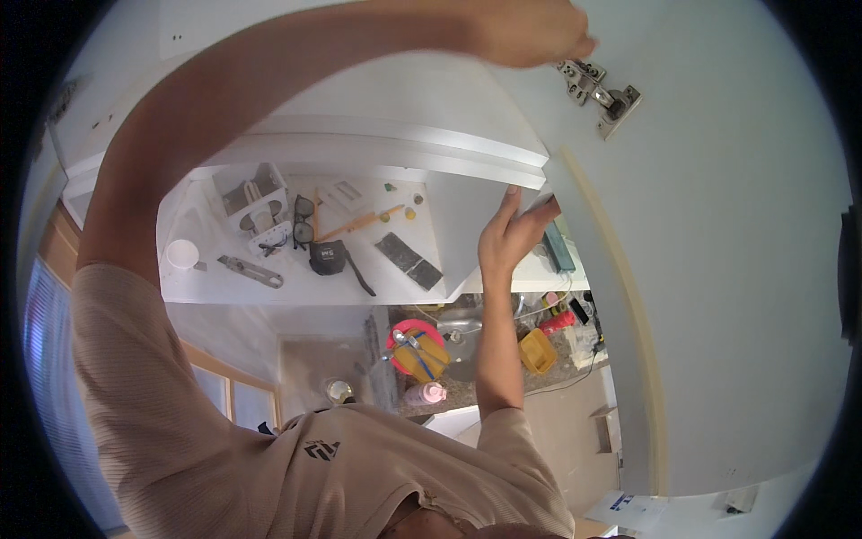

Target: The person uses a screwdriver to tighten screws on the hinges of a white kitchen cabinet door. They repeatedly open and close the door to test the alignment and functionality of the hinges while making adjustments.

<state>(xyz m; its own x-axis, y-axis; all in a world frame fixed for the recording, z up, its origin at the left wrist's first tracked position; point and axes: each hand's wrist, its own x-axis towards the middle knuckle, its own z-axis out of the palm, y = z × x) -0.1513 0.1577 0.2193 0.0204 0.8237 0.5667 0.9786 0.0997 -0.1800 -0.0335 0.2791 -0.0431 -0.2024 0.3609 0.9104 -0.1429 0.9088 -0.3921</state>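
My left arm arches across the top of the head view. My left hand is closed beside a metal cabinet hinge on the pale door panel; what its fingers hold, if anything, is hidden. Lower down, my right hand is raised at the right end of a white cabinet ledge. Its thumb points up near the ledge's underside and its fingers stretch rightward, apart from the thumb.
On the white shelf lie a utility knife, sunglasses, a black case, dark rectangular pads and a white basket. Below stand a pink bowl, a pink bottle and a yellow container.
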